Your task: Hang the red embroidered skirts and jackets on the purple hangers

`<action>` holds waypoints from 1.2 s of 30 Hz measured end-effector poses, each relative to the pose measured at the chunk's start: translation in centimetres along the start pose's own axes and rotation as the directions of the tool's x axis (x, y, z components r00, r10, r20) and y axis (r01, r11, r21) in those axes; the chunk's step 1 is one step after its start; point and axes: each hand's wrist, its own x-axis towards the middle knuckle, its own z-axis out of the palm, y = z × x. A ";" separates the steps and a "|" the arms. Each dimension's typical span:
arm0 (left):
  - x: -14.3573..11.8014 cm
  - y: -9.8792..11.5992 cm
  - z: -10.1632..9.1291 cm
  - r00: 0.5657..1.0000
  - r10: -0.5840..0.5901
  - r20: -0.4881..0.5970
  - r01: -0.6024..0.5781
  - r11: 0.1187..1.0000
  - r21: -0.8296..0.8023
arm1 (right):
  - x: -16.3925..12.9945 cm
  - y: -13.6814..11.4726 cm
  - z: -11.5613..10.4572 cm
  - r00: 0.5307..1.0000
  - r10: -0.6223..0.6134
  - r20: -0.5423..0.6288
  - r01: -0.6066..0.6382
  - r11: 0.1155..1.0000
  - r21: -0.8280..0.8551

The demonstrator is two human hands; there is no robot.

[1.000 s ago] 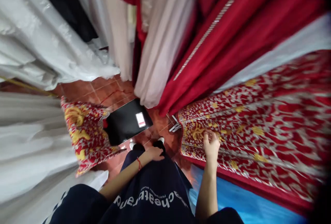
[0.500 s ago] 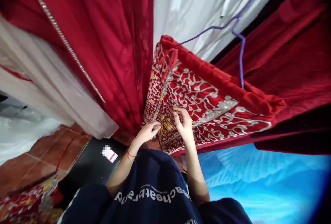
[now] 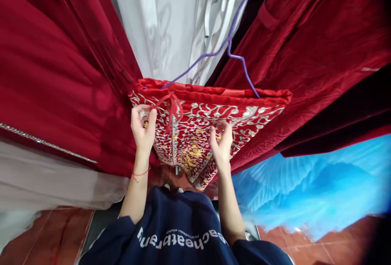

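Observation:
A red skirt (image 3: pixel 198 128) with silver and gold embroidery hangs from a purple hanger (image 3: pixel 210 54), its gathered waistband at the top. The red drawstring (image 3: pixel 172 104) is tied in a bow left of the middle. Beside that bow, at the skirt's left edge, my left hand (image 3: pixel 143 130) has its thumb and bent fingers on the cloth. Farther right, my right hand (image 3: pixel 222 142) curls its fingers and thumb against the embroidered front below the waistband. The fingertips of both hands are partly hidden in the pattern.
Dark red garments (image 3: pixel 61 53) hang at the left, and more red cloth (image 3: pixel 320 45) hangs at the right. White fabric (image 3: pixel 171 20) hangs behind the hanger. A bright blue garment (image 3: pixel 293 179) spreads at lower right above the tiled floor (image 3: pixel 330 244).
My view has turned, and the skirt now faces me more squarely. My left hand has risen to the skirt's left edge beside the bow. My right hand stays at the front.

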 end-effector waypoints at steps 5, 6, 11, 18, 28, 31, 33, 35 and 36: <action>1.1 0.8 -1.0 0.980 0.070 0.186 -0.064 0.997 -0.038 | -0.7 -7.5 4.0 0.974 -0.180 0.134 0.164 0.979 0.123; 1.4 0.9 -1.0 0.970 0.089 0.227 -0.083 0.996 -0.036 | -0.8 -8.7 4.9 0.970 -0.193 0.150 0.173 0.975 0.136; 2.9 1.2 -1.3 0.915 0.137 0.379 -0.161 0.986 0.032 | -0.2 -11.2 9.1 0.997 -0.080 -0.003 0.080 0.995 -0.060; 4.4 1.6 -3.9 0.928 0.189 0.322 -0.236 0.965 0.116 | 0.7 -11.0 6.6 0.994 -0.109 -0.020 0.110 0.993 0.052; 4.9 0.1 -6.0 0.973 -0.002 -0.232 0.010 0.999 0.033 | 3.4 -9.2 -1.6 0.800 0.094 -0.593 0.046 0.975 0.216; 5.1 -0.9 -8.3 0.895 0.025 -0.445 -0.014 1.000 0.028 | 4.6 -6.4 -4.4 0.588 -0.018 -0.809 0.208 0.970 0.130; 5.1 -1.3 -10.5 0.845 0.055 -0.531 -0.050 0.998 0.023 | 4.8 -4.7 -6.3 0.547 -0.057 -0.835 0.241 0.966 0.092; 4.8 -1.3 -12.4 0.882 0.097 -0.462 -0.108 0.994 0.003 | 4.4 -4.1 -7.7 0.675 -0.031 -0.737 0.173 0.978 0.117; 4.6 -1.1 -13.0 0.944 0.104 -0.313 -0.120 0.992 -0.035 | 4.1 -4.2 -8.1 0.804 -0.013 -0.595 0.123 0.982 0.145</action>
